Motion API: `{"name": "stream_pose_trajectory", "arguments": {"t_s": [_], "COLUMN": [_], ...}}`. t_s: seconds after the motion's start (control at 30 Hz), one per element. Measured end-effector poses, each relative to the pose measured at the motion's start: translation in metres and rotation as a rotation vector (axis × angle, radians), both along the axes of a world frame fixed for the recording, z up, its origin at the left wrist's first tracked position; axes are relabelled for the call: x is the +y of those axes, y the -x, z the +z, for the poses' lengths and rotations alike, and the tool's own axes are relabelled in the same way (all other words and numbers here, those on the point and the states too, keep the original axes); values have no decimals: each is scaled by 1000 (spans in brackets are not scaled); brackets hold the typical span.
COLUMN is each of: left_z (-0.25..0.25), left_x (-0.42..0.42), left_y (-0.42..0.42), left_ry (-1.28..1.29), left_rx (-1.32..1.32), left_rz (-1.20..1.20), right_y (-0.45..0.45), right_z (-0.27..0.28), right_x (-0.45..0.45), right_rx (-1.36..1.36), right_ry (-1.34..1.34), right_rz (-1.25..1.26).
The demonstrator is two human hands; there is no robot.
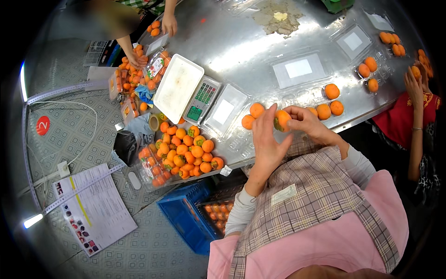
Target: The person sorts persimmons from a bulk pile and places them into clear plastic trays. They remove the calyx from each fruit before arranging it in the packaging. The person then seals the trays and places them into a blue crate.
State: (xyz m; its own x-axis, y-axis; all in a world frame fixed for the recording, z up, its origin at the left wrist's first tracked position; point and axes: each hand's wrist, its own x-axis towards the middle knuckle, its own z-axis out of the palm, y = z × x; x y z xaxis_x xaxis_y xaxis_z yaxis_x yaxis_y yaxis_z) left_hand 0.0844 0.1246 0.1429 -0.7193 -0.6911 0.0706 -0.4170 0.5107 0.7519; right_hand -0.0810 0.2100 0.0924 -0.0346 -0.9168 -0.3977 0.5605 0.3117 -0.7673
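Between the thumb and fingers of my right hand (308, 125) is an orange persimmon (281, 121), its green calyx turned toward my left hand. My left hand (266, 143) is raised close beside the fruit, thumb and fingers spread; whether a fingertip touches it is unclear. Behind my left hand, two persimmons (257, 110) sit at a clear plastic clamshell box (240, 139), partly hidden by that hand. Several more persimmons (324, 111) lie in another opened clamshell (299, 75), beyond my right hand. Both lids carry a white rectangle.
Left of me, a digital scale (179, 89) stands beside a heap of persimmons (188, 150) and filled clamshells (155, 167). A tape roll (154, 122) is nearby. Blue crates (188, 216) stand below the metal table (233, 45). Co-workers' hands (414, 82) handle fruit at the right and upper left.
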Motion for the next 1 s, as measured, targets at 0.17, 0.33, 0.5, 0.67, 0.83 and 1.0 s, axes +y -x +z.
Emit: {"name": "stream_pose_trajectory", "arguments": {"t_s": [0.17, 0.33, 0.5, 0.67, 0.83, 1.0], "left_z": [-22, -54, -102, -131, -118, -126], "left_x": [3, -2, -2, -10, -5, 3], "left_y": [-3, -50, -120, -132, -123, -118], "left_ry": [-37, -103, -49, 41, 68, 255], "left_rx": [54, -5, -187, -145, -85, -139], "left_rz": [53, 166, 467, 540, 471, 290], "right_y": [-2, -4, 10, 26, 48, 53], "right_z": [-3, -15, -37, -46, -57, -80], "right_x": [2, 7, 12, 14, 23, 39], "right_rx": [291, 213, 230, 383, 412, 525], "right_ry": [43, -67, -117, -139, -185, -188], "right_rz": [41, 27, 10, -32, -102, -168]}}
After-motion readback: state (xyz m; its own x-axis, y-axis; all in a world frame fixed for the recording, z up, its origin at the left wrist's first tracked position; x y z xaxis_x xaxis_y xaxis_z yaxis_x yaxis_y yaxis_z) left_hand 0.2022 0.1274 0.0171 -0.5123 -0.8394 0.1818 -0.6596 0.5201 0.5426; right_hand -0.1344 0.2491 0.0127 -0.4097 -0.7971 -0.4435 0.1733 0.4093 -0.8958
